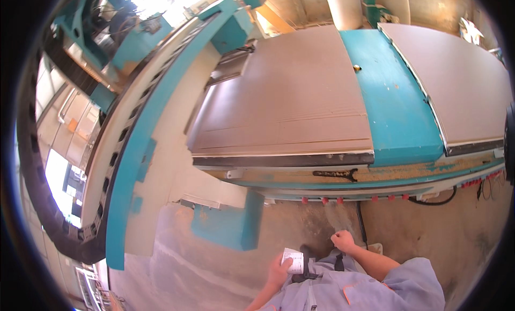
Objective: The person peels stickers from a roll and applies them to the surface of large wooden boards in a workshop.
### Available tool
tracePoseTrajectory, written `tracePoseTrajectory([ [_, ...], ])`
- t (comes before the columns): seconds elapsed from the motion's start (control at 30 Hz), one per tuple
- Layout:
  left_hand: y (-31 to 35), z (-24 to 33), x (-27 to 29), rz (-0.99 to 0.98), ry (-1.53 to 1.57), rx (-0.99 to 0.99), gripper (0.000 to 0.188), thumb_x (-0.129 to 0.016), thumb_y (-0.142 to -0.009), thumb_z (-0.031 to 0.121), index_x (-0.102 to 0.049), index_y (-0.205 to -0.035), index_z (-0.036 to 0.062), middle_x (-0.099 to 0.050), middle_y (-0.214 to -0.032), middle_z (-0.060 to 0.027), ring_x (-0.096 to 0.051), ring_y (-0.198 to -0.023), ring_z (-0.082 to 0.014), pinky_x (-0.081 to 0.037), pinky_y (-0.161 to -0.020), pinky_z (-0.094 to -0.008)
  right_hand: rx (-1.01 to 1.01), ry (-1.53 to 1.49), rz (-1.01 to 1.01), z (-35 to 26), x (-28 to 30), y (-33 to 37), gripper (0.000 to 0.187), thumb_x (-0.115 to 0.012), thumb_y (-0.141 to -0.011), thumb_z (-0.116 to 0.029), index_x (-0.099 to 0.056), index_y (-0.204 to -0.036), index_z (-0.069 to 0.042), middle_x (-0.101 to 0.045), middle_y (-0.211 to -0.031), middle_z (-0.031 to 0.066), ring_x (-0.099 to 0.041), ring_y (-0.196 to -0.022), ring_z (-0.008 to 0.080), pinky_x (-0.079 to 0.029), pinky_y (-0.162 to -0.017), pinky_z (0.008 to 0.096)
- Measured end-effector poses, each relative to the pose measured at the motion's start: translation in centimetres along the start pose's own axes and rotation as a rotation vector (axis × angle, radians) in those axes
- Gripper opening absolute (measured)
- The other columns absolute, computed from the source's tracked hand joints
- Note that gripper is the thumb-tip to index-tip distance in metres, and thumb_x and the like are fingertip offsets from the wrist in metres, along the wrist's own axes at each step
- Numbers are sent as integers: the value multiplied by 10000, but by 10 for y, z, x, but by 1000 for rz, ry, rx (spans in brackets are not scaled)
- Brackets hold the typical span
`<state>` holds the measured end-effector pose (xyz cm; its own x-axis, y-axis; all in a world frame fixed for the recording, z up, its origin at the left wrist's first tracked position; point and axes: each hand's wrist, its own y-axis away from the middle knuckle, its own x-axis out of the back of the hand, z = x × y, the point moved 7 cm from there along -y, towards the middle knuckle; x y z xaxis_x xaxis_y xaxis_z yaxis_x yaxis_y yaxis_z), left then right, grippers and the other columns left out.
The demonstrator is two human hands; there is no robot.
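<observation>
My left hand [277, 271] is closed on a small white printed paper slip [293, 261], with the thumb lying across its face. The slip is in front of my waist, over my grey work clothes [343, 289]. My right hand [344, 240] is curled into a loose fist, apart from the left and well below the machine's front edge. Nothing shows in its fingers. Neither hand touches the large machine bed in front of me.
A brown-grey board panel [289, 96] lies on the machine bed, beside a teal section [391, 91] and a second panel [456, 80]. A dark wrench [337, 174] rests on the front ledge. The teal gantry [155, 96] rises at left; a black hose [361, 222] hangs near my right hand.
</observation>
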<state>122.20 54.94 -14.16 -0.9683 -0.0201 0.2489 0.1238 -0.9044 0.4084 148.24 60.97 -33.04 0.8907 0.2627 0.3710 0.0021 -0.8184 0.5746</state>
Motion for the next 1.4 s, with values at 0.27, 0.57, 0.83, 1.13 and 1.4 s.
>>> tracePoseTrajectory([
  [0.27,31,-24,74,13,-57,-59,304,-614,-899,243,-651,-1096,14,-705,-973,-108,-651,-892,-196,-504,-800,-336,152,300,-153,15,-107,25,295,-624,-728,-281,-716,-938,-94,-709,-926,150,-686,-905,314,-539,-797,404],
  [0.57,63,-122,273,181,-23,-299,385,-619,-882,336,-637,-1097,17,-686,-1033,-173,-655,-964,-287,-493,-849,-396,319,729,-538,-30,-303,40,532,-538,-873,-555,-738,-996,-77,-717,-1002,156,-677,-962,326,-517,-861,401],
  [0.83,160,-294,480,562,482,140,394,-626,-879,300,-652,-1117,-12,-694,-972,-165,-669,-921,-255,-519,-813,-384,594,773,-725,-132,-490,112,339,-699,-773,-306,-715,-1010,-64,-722,-1034,124,-674,-985,277,-521,-866,375],
  [1.13,161,-371,633,823,646,164,268,-614,-871,210,-665,-1011,-13,-675,-900,-105,-638,-754,-196,-513,-637,-361,264,498,-796,-206,-622,123,324,-674,-780,-275,-728,-1033,-79,-735,-974,104,-695,-895,213,-536,-823,335],
  [1.4,105,-534,858,878,723,350,201,-607,-830,182,-637,-924,7,-639,-845,-86,-614,-701,-211,-515,-593,-383,239,336,-384,-316,-749,83,237,-678,-835,-231,-723,-928,-18,-707,-781,58,-648,-674,136,-522,-650,296],
])
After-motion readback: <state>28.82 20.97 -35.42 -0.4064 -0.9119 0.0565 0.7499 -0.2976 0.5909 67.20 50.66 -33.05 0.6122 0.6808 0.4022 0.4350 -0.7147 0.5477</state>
